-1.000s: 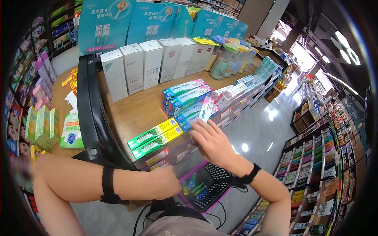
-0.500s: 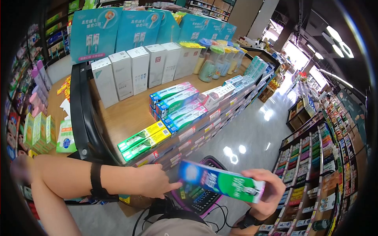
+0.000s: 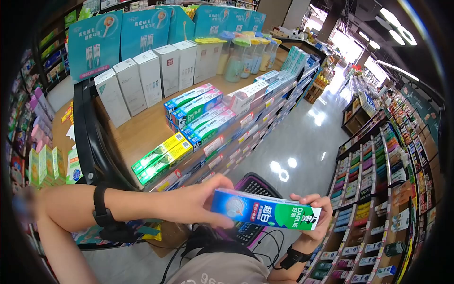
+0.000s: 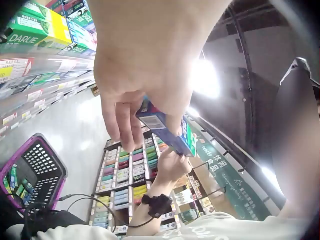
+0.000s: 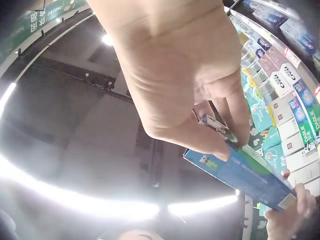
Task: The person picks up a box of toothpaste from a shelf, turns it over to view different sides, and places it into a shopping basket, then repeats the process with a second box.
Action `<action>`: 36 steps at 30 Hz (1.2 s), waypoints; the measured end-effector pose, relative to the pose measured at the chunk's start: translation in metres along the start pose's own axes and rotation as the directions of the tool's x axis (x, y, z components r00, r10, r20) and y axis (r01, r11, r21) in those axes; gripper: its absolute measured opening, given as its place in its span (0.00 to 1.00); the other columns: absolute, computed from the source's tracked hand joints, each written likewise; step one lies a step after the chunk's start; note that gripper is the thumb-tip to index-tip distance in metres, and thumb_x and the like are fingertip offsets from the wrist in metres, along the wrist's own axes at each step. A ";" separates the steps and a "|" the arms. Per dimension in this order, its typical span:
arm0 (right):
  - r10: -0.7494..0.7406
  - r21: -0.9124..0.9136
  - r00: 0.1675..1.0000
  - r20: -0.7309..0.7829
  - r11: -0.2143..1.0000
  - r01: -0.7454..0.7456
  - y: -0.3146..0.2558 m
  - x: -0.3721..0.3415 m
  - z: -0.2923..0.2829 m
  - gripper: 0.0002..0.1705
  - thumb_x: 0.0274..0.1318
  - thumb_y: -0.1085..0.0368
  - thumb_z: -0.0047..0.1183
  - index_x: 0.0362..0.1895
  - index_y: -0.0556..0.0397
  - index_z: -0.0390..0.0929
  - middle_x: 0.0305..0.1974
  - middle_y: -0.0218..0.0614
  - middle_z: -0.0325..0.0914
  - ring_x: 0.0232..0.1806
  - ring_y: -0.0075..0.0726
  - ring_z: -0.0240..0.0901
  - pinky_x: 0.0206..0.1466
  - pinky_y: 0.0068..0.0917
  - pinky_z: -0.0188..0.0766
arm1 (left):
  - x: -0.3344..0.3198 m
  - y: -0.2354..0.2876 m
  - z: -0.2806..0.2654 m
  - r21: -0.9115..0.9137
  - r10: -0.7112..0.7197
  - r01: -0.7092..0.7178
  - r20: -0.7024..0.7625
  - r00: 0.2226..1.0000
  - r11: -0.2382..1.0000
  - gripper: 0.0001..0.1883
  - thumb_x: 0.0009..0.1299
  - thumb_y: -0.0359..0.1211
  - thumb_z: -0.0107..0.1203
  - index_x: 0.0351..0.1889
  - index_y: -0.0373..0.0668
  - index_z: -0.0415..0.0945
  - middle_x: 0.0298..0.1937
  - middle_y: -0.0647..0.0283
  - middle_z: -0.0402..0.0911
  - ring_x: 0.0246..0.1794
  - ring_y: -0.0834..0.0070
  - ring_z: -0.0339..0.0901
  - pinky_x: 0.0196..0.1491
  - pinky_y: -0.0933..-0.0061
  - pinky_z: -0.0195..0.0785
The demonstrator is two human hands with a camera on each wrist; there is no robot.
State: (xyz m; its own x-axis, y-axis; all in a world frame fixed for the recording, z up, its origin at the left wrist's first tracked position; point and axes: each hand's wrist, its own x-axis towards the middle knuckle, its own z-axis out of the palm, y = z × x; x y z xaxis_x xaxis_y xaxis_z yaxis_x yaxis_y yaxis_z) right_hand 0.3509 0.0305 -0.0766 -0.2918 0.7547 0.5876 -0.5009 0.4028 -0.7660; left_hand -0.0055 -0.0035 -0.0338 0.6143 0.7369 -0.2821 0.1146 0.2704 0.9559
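Where the shelf gives way to open floor, the left hand pinches the left end of a blue-and-green Darlie carton, thumb and fingers lying on either side of it. The carton hangs level in the air, in front of the person's body, clear of the shelf. At its right end the right hand curls round and pinches too.

Probably it is light, thin card, stiff along its length but easy to dent if squeezed on the broad faces; the glossy print may slide a little under dry fingers. Best, I judge, to hold it by the narrow edges near either end, gently, so that the flaps stay shut.

Only the left wrist view shows the barcode panel at the left end, and it gives a plain sight of the shopping basket, with small packs inside, which the carton partly hides in the head view. The head view alone gives the printed front in full. From the right wrist one sees the right thumb pressing near the end, and another long blue side.
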 end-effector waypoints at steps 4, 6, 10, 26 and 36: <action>-0.004 0.006 1.000 0.014 1.000 0.004 0.014 -0.001 0.008 0.37 0.36 0.80 0.78 0.54 0.56 0.74 0.55 0.58 0.79 0.63 0.69 0.79 0.70 0.64 0.74 | -0.009 0.019 0.004 0.170 -0.094 0.107 -0.083 0.992 0.980 0.40 0.70 0.41 0.75 0.70 0.45 0.58 0.60 0.58 0.77 0.53 0.74 0.79 0.52 0.69 0.77; 0.032 -0.080 0.999 0.022 0.996 -0.030 0.015 0.004 0.019 0.41 0.35 0.79 0.79 0.56 0.56 0.72 0.58 0.57 0.76 0.64 0.67 0.79 0.69 0.60 0.77 | -0.008 0.000 0.009 0.239 0.045 -0.017 -0.112 0.993 0.971 0.40 0.69 0.47 0.74 0.69 0.45 0.60 0.57 0.55 0.82 0.45 0.70 0.84 0.47 0.69 0.77; 0.076 -0.204 0.996 0.044 0.977 -0.065 0.019 0.011 0.026 0.48 0.34 0.77 0.82 0.61 0.53 0.68 0.64 0.56 0.68 0.63 0.60 0.80 0.65 0.51 0.82 | -0.007 -0.010 0.008 0.400 0.210 -0.125 -0.176 0.962 0.908 0.39 0.67 0.49 0.74 0.67 0.46 0.64 0.53 0.52 0.84 0.44 0.61 0.86 0.45 0.61 0.77; 0.102 -0.355 0.994 -0.042 0.928 -0.110 0.041 0.009 0.023 0.46 0.36 0.71 0.85 0.59 0.51 0.68 0.61 0.54 0.74 0.63 0.45 0.74 0.66 0.39 0.74 | -0.010 0.015 0.003 0.561 0.213 -0.026 -0.271 0.939 0.827 0.37 0.65 0.47 0.75 0.64 0.44 0.66 0.45 0.47 0.88 0.44 0.49 0.87 0.48 0.55 0.78; 0.054 -0.470 0.999 0.004 0.881 -0.046 0.035 0.019 0.019 0.49 0.33 0.70 0.84 0.63 0.51 0.71 0.77 0.61 0.60 0.77 0.49 0.63 0.76 0.41 0.62 | -0.004 0.020 0.006 0.345 0.041 0.052 -0.257 0.965 0.937 0.34 0.69 0.36 0.76 0.66 0.44 0.64 0.53 0.64 0.78 0.53 0.80 0.78 0.54 0.73 0.77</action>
State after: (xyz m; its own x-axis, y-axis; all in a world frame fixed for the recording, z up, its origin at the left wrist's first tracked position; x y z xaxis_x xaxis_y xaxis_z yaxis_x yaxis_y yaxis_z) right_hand 0.3125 0.0488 -0.0874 -0.3221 0.7733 0.5461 -0.0449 0.5637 -0.8247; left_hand -0.0013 -0.0046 -0.0129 0.3969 0.8819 -0.2544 0.4088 0.0783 0.9093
